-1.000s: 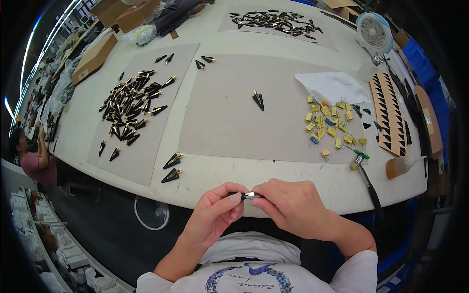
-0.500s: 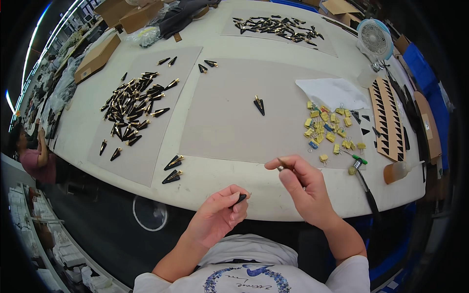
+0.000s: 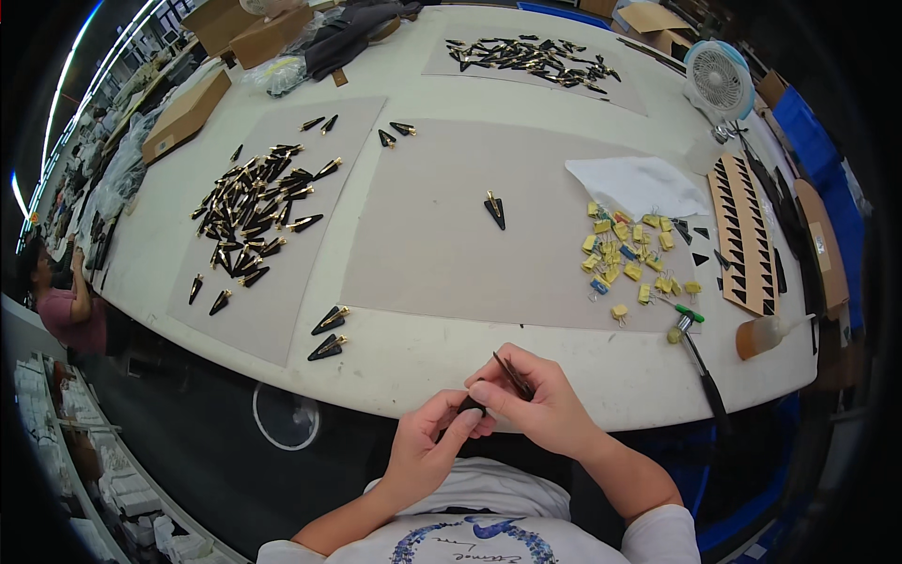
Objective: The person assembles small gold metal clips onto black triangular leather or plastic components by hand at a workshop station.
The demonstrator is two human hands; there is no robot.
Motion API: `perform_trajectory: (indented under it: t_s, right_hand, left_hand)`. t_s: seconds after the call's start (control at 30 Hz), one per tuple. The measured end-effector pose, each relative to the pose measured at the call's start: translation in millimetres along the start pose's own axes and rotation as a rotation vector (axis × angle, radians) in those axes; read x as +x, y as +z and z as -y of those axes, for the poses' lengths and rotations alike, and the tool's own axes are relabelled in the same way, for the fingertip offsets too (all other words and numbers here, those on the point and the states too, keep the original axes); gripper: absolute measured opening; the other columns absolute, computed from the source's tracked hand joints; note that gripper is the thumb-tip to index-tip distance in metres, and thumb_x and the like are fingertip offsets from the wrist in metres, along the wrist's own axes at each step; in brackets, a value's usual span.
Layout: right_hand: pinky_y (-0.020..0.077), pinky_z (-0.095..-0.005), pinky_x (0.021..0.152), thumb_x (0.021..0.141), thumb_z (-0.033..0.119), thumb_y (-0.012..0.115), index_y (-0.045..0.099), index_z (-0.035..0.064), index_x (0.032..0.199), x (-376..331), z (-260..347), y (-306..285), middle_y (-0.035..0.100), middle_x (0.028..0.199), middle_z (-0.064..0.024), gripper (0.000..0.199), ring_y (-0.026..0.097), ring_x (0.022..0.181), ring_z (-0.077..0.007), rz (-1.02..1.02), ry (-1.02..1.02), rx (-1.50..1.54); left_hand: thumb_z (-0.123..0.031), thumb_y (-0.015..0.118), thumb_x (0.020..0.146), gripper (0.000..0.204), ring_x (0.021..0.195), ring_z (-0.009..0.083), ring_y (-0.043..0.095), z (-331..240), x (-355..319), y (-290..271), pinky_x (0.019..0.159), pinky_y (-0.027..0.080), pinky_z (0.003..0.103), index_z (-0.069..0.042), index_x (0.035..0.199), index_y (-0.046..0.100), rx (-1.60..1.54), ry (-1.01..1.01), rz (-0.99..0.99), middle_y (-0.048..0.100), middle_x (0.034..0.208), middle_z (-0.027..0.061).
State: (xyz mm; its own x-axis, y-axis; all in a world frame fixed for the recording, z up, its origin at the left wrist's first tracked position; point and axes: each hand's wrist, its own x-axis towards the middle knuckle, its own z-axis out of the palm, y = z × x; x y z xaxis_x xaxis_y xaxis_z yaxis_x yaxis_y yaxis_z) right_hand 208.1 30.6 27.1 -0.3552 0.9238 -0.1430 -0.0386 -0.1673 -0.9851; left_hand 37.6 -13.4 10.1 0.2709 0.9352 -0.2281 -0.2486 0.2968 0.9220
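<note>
At the near edge of the white worktop (image 3: 442, 362), the left hand (image 3: 434, 449) pinches a small black triangular piece (image 3: 473, 406) steady, its grip closed, while the right hand (image 3: 540, 409) grips a thin dark tool (image 3: 512, 374) angled over it, apparently for close work.

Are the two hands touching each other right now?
Touching. The head view shows the left hand fingertips meeting the right hand around a small dark piece, with no gap visible between them.
</note>
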Motion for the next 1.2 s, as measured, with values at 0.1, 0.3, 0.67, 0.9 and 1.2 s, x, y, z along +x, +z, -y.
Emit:
perform_trajectory:
  t_s: [0.1,0.3,0.67,0.9,1.2]
  right_hand:
    - [0.0283,-0.0197,0.048,0.098,0.020,0.060,0.061,0.0025,0.091,2.9,1.2,-7.4,0.050,0.065,0.0040,0.019,0.036,0.055,-0.0010,-0.056,0.062,0.205]
    - [0.0233,-0.0221,0.045,0.100,0.024,0.056,0.062,0.0023,0.089,-3.2,-5.0,-21.7,0.044,0.061,0.0063,0.025,0.030,0.049,-0.0014,-0.191,0.189,0.460]
    - [0.0423,-0.0184,0.064,0.095,0.010,0.063,0.066,-0.0018,0.106,-8.5,7.0,-5.8,0.066,0.077,-0.0017,0.017,0.060,0.072,-0.0036,0.174,0.148,0.320]
    - [0.0350,-0.0165,0.057,0.086,0.006,0.071,0.062,0.0015,0.108,-12.7,-1.2,-6.2,0.055,0.074,0.0035,0.024,0.046,0.061,-0.0008,-0.184,-0.025,0.047]
    - [0.0343,-0.0215,0.054,0.099,0.020,0.058,0.054,0.0020,0.082,3.4,-9.7,-16.0,0.054,0.071,0.0029,0.025,0.041,0.063,-0.0026,-0.433,-0.096,-0.036]
  left_hand:
    - [-0.010,0.051,0.101,0.021,0.087,0.0134,0.064,-2.5,-3.0,-0.4,0.082,0.052,0.027,0.006,0.114,0.059,0.123,0.001,0.028,0.068,0.095,0.0106]
    - [-0.009,0.053,0.100,0.022,0.085,0.0134,0.064,-4.8,-7.5,-3.5,0.080,0.052,0.026,0.006,0.114,0.060,0.091,-0.041,0.031,0.068,0.094,0.0112]
    - [-0.023,0.044,0.105,0.033,0.088,0.0128,0.060,-1.5,2.9,-18.4,0.081,0.050,0.027,0.002,0.124,0.056,-0.337,-0.280,0.238,0.062,0.093,0.0070]
    - [-0.029,0.043,0.105,0.022,0.069,0.0104,0.046,-7.4,7.2,-9.1,0.061,0.036,0.024,-0.008,0.106,0.050,-0.457,-0.251,0.144,0.046,0.086,0.0016]
    - [-0.026,0.043,0.106,0.020,0.054,0.0065,0.033,-10.0,6.6,-9.7,0.051,0.028,0.022,-0.009,0.095,0.045,-0.574,-0.366,0.177,0.045,0.077,0.0002]
